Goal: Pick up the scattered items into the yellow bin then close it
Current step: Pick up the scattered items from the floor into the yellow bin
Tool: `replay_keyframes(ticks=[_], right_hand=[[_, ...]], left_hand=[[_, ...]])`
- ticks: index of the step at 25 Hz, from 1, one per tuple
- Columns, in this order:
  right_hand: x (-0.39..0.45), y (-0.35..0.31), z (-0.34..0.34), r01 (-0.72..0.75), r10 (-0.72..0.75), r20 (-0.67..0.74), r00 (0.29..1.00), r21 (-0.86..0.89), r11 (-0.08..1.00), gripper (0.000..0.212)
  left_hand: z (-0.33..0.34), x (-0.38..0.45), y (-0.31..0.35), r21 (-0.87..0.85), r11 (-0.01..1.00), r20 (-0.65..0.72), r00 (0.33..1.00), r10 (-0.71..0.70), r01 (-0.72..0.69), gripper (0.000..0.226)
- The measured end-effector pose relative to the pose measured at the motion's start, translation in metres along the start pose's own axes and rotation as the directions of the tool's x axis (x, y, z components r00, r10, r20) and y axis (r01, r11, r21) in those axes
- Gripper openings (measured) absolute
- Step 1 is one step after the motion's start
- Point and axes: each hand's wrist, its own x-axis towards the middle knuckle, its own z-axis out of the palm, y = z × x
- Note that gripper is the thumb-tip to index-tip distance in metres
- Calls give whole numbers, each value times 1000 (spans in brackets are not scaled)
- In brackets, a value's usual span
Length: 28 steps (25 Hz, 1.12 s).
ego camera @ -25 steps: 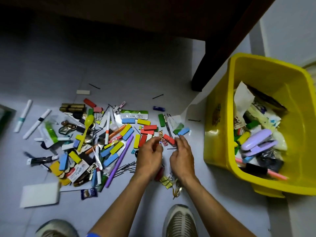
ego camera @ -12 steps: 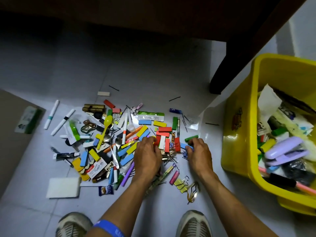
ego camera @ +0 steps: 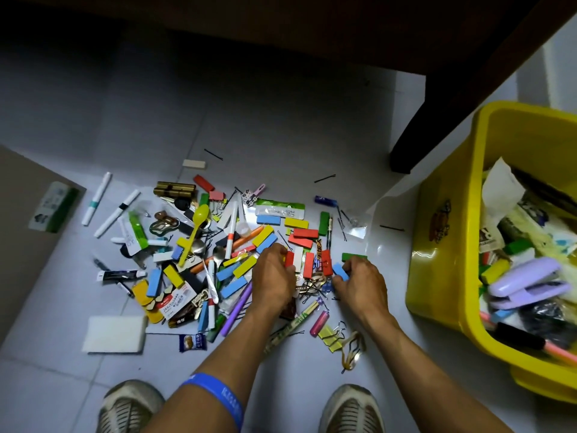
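We see little writing we can read: a black strip (ego camera: 318, 247) between the red blocks shows yellow marks, but they are too blurred to read, and the round sticker (ego camera: 439, 220) on the yellow bin (ego camera: 443, 276) is too small to make out.

The yellow bin stands open on the floor to the right, well apart from the pile, already filled with a purple stapler (ego camera: 527, 281) and papers. A dark table leg (ego camera: 437, 120) comes down just behind it. The scattered items (ego camera: 218, 260) lie in a heap on the grey floor: colored blocks, a yellow spoon (ego camera: 196, 229), white pens and clips. A white sponge (ego camera: 115, 333) lies at the near left.

Our left hand (ego camera: 273, 281) is curled down on the pile by a red block (ego camera: 289, 259); we cannot tell what it holds. Our right hand (ego camera: 362, 284) pinches a blue block (ego camera: 340, 271). Both arms reach forward between our two shoes.
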Motion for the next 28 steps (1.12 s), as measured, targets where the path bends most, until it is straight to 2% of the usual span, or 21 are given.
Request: replay_keyframes(ticks=[4,5,8,11,13,15,17,18,19,20,21,23,24,26,28], right_hand=[[-5,9,-9,-81,98,-37,994,320,944,18],[-3,10,-11,-67,94,-63,994,342,937,18],[13,9,-14,-4,18,-94,995,143,990,22],[19,6,-7,43,-42,11,999,-154,987,37],[18,6,-2,72,-71,15,997,-223,972,30],[16,7,-3,58,-61,-10,998,-202,978,22],[12,10,-9,-11,11,-2,1000,-60,998,19],[9,11,-12,-57,55,25,998,101,993,16],[6,11,-15,-124,102,84,991,332,935,14],[2,9,-18,-211,129,182,975,572,792,16],[-3,5,-22,-296,113,287,951,750,592,23],[-8,-4,-27,-422,5,430,903,883,208,35],[-9,-9,-29,-465,-39,470,882,880,95,37],[-10,-17,-28,-516,-99,516,851,856,26,33],[-11,-23,-24,-516,-87,523,848,851,94,14]], left_hand=[[-1,1,5,-71,996,44,998,-53,56,33],[-2,-1,5,-121,989,34,997,-76,80,35],[-6,-5,-3,-247,961,-8,992,-127,121,29],[-16,-5,-13,-281,949,-35,987,-157,141,21],[-19,0,-14,-254,953,0,986,-170,164,16],[-20,4,-10,-186,973,43,990,-133,138,9],[-14,7,-7,38,998,54,997,-48,46,23],[-10,9,-5,167,986,48,999,-3,-5,28],[-7,11,-3,262,964,29,999,41,-47,29],[-5,11,-1,299,952,9,997,72,-71,26],[-4,12,2,285,955,-8,996,83,-78,21],[-5,12,2,201,978,-41,997,64,-54,11],[-6,12,0,175,983,-45,998,54,-45,10],[-8,10,-4,192,978,-24,996,82,-76,17],[-6,9,-10,291,951,-5,994,111,-105,30]])
